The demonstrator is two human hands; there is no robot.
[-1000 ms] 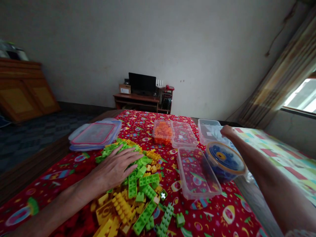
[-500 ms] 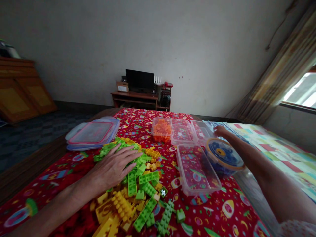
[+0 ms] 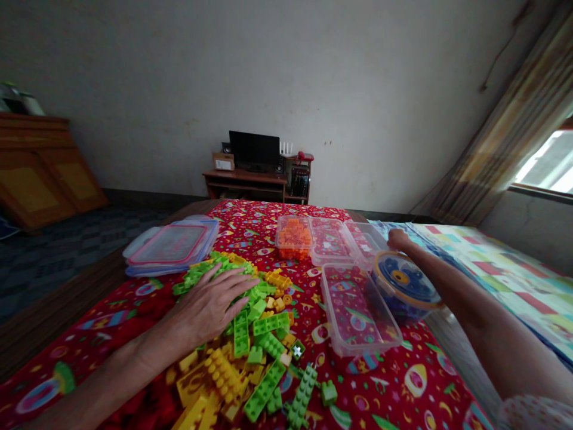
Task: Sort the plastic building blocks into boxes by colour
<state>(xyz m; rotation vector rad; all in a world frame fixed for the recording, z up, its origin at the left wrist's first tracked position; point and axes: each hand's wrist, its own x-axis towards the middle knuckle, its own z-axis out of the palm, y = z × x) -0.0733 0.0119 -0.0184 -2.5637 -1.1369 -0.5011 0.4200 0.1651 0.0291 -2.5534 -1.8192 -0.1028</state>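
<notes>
My left hand point(image 3: 219, 298) lies flat with spread fingers on a heap of green toy building bricks point(image 3: 268, 322), and it grips none of them. Yellow bricks point(image 3: 224, 376) are mixed in below the palm, with dark red ones point(image 3: 147, 394) under the forearm. Stretched far to the right, my right hand point(image 3: 397, 239) has its fingers curled at the edge of a clear plastic container point(image 3: 364, 236). Its fingertips are partly hidden. Close by that forearm stands a round lidded tub point(image 3: 405, 278) with blue pieces inside.
A clear rectangular container point(image 3: 358, 310) stands right of the heap, another point(image 3: 331, 239) behind it. Orange bricks fill a third container point(image 3: 294, 239). Stacked lids point(image 3: 170, 245) lie at left on the red patterned cloth point(image 3: 250, 224). A monitor point(image 3: 254, 149) stands by the wall.
The camera view has shifted slightly, so the scene sits a little lower. Both hands stay in nearly the same places, and the bricks and containers look unmoved.
</notes>
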